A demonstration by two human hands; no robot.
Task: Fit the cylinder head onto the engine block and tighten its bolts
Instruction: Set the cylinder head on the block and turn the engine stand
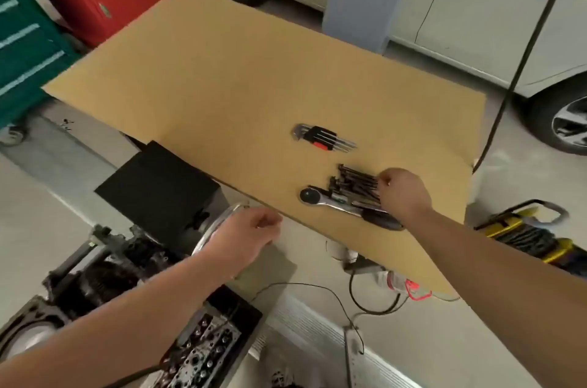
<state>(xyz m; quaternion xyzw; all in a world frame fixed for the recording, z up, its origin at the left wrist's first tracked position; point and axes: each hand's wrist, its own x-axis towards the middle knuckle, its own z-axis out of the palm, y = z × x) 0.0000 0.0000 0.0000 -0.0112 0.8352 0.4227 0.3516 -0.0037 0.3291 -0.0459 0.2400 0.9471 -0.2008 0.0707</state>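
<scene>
The head bolts (355, 186), lying bundled on the cardboard sheet (222, 86) beside the ratchet (336, 203), are rigid, probably oily steel; the right hand (403, 194) pinches their shank ends, while the left hand (244, 235) hovers loosely curled, empty.

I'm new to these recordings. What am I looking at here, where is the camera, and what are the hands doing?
There is no robot: one head-worn camera looks down at a person's bare arms in a garage. A cardboard sheet serves as a work surface. On it lie a set of hex keys, a pile of dark bolts and a ratchet wrench. The right hand reaches into the bolts; whether it grips one is unclear. The left hand hangs loosely curled, seemingly empty. Engine parts sit below.
</scene>
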